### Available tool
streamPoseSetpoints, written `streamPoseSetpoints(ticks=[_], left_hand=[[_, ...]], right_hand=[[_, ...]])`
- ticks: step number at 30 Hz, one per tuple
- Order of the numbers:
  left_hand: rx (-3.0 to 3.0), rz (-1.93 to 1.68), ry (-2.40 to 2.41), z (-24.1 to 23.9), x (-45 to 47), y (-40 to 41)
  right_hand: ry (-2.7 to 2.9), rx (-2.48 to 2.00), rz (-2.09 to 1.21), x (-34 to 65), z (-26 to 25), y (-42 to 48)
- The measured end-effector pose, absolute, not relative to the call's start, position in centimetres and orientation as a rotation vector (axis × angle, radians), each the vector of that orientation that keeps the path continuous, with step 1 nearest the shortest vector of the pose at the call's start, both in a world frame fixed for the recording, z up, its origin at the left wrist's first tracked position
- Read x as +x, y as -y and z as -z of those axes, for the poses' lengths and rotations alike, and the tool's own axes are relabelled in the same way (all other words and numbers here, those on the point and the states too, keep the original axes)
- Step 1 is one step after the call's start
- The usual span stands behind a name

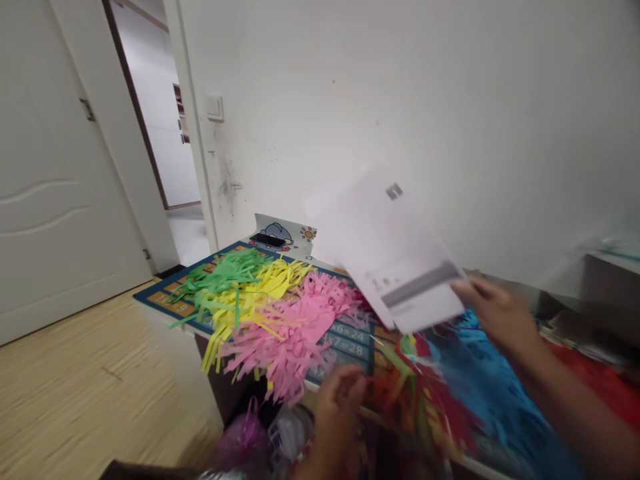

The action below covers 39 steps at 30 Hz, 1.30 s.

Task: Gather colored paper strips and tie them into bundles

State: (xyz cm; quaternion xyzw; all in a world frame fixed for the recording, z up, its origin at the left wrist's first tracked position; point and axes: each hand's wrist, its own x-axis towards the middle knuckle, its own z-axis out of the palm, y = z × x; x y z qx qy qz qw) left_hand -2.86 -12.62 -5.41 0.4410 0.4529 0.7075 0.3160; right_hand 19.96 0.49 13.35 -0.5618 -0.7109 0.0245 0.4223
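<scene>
Starting at the left, we see a pale panelled door (pixel 65 167) beside a wood-patterned floor (pixel 85 380), then an open doorway (pixel 160 113) and a switch (pixel 215 108) on the scuffed white wall (pixel 300 100). Next comes our table (pixel 175 353), topped by a blue and orange mat (pixel 177 305) printed with sums. On it, green strips (pixel 230 270) lie against yellow strips (pixel 280 277), and pink strips (pixel 295 327) spread beside them, their ends hanging over the front edge. Behind these, near the wall, we see a paper with cartoon drawings (pixel 295 233) and a flat black object (pixel 269 239). Below the table edge is a purple bag (pixel 245 440).

Near the pink strips, our left hand (pixel 343 393) is at the table's front edge with its fingers loosely curled; it is blurred, and we cannot tell whether it holds anything. Above the mat, tilted in front of the wall, is our white sheet (pixel 375 233), marked with a small grey square and a grey band. Our right hand (pixel 487 303) grips it at its lower right corner. Below the sheet lie blurred red and orange strips (pixel 400 393), and right of them blue strips (pixel 500 380), partly behind our right forearm. At the far right we see red material (pixel 595 380).
</scene>
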Motion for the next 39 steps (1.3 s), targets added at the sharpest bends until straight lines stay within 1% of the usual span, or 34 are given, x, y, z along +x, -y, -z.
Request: streamPoseSetpoints(ticks=[2,4,7,9,12,13,14,16,17,18,19,21,26,28,29,32,34,36,39], left_hand=[[0.936,-1.968,-0.986,3.5,-3.7,13.9],[0.842,-1.957,-0.870,1.9,-4.3,15.6],[0.834,-1.813,-1.018,0.9,-4.4,18.7],[1.048,-1.624,-1.137,1.1,-3.9,20.6],[1.485,-1.247,-1.132,1.9,-2.8,22.2],[1.583,-1.226,-1.165,2.1,-2.5,22.3],[1.661,-1.303,-1.247,2.1,-2.1,22.2],[1.785,-1.646,-1.473,1.8,-1.4,21.9],[1.876,-1.793,-1.529,1.5,-1.1,21.7],[2.014,-1.856,-1.514,1.1,-0.7,21.6],[2.180,-1.835,-1.445,0.7,-0.4,21.6],[2.443,-1.650,-1.289,0.0,0.3,21.7],[2.486,-1.301,-1.363,-0.8,1.0,22.3],[2.474,-1.169,-1.358,-1.4,0.9,22.6],[2.464,-1.110,-1.358,-1.7,0.9,22.7],[2.440,-0.981,-1.361,-2.3,1.1,23.1],[2.445,-0.936,-1.359,-2.4,1.4,23.3],[2.430,-0.943,-1.395,-2.3,1.5,23.5],[2.397,-0.935,-1.388,-2.1,1.4,23.8]], right_hand=[[1.687,-1.436,-0.216,22.2,-9.4,6.0],[1.653,-1.453,-0.391,23.4,-4.6,11.3],[1.707,-1.437,-0.691,23.5,1.3,17.2],[1.672,-1.395,-0.815,22.9,3.4,20.1],[1.362,-1.349,-0.874,22.0,4.4,23.1],[1.252,-1.341,-0.894,21.8,4.5,23.8],[1.167,-1.338,-0.916,21.6,4.5,24.4],[1.114,-1.337,-0.957,21.3,4.8,25.1],[1.129,-1.340,-0.961,21.1,4.9,25.3],[1.163,-1.345,-0.964,20.9,5.1,25.5],[1.200,-1.350,-0.967,20.8,5.2,25.7],[1.267,-1.363,-0.961,20.5,5.2,25.9],[1.372,-1.411,-0.937,20.3,5.6,26.3],[1.365,-1.435,-0.858,20.2,6.2,26.5],[1.342,-1.446,-0.728,20.2,6.5,26.6],[1.311,-1.396,-0.163,19.9,7.0,27.3],[1.404,-1.318,0.080,19.5,6.8,27.6],[1.530,-1.257,0.193,18.9,6.3,27.4],[1.618,-1.207,0.275,18.0,5.4,26.4]])
